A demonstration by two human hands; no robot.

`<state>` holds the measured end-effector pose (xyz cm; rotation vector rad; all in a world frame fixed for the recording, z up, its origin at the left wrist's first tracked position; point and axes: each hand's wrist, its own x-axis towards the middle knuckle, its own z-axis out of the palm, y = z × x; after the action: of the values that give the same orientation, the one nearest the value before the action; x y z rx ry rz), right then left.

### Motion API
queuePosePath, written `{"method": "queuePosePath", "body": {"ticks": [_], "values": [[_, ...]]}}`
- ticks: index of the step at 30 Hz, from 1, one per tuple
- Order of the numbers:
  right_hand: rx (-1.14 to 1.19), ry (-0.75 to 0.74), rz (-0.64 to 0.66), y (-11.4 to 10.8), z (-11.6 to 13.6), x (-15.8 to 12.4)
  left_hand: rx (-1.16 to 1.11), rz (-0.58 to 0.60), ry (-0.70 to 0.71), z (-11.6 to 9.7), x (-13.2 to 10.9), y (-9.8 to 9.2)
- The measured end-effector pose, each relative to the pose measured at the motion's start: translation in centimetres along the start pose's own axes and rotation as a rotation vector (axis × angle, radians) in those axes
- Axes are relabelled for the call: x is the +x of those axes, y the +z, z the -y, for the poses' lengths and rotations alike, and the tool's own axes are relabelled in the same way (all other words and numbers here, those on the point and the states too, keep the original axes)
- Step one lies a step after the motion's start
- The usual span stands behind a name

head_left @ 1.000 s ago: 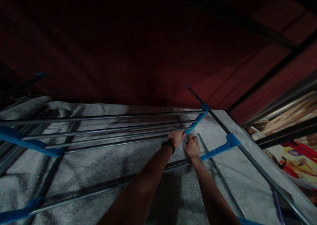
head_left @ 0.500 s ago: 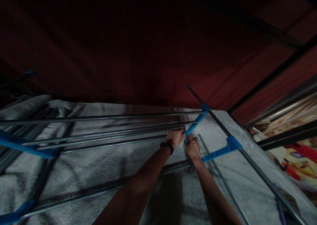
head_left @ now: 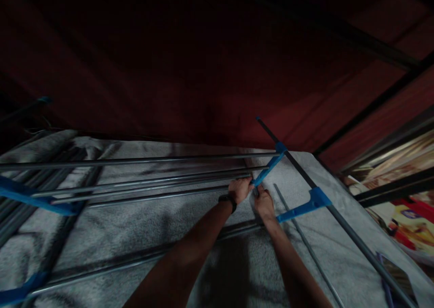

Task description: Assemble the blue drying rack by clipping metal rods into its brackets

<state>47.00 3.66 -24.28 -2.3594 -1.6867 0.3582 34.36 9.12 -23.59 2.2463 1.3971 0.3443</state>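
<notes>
Head view: the left hand is curled shut round the end of a metal rod. The right hand lies just beside it, fingertips on the lower tip of the blue bracket; the dim light hides whether they pinch it. Over the last second both hands have hardly shifted, so rod end and bracket remain at the grip, above the grey blanket, which suggests the joint is still being worked.

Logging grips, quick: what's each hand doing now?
Left hand: closed on a thin grey metal rod.
Right hand: at the blue plastic connector bar; grip unclear.
</notes>
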Motion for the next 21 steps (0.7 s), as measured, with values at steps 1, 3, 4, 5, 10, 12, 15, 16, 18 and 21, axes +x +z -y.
{"method": "queuePosePath", "body": {"ticks": [1,3,4,5,10,12,15,16,18,21], "values": [[-0.008,0.001,0.001,0.0,0.2,-0.2,-0.001,0.001,-0.004,0.0,0.0,0.0],[-0.032,-0.001,-0.006,0.1,0.4,-0.5,-0.001,0.003,-0.018,-0.1,-0.1,0.1],[-0.045,-0.004,-0.014,0.1,0.5,-0.6,-0.002,0.001,-0.023,-0.1,-0.1,0.1],[-0.058,-0.007,-0.024,0.2,0.6,-0.8,-0.004,0.000,-0.025,-0.1,-0.1,0.2],[-0.058,-0.030,-0.044,0.5,0.7,-1.3,0.000,-0.010,-0.004,-0.1,-0.3,0.4],[-0.026,-0.032,-0.043,0.6,0.4,-1.5,0.000,-0.014,0.006,-0.2,-0.5,0.3],[0.043,-0.016,-0.050,0.8,0.0,-1.5,0.019,-0.028,0.056,-0.4,-0.9,0.2],[0.082,-0.007,-0.058,0.8,-0.1,-1.4,0.035,-0.037,0.076,-0.5,-1.1,0.2],[0.193,0.002,-0.088,0.8,-0.2,-0.8,0.071,-0.050,0.095,-0.4,-1.7,0.1],[0.375,0.012,-0.139,0.2,0.0,0.3,0.128,-0.071,0.115,0.2,-3.1,-0.2]]}}
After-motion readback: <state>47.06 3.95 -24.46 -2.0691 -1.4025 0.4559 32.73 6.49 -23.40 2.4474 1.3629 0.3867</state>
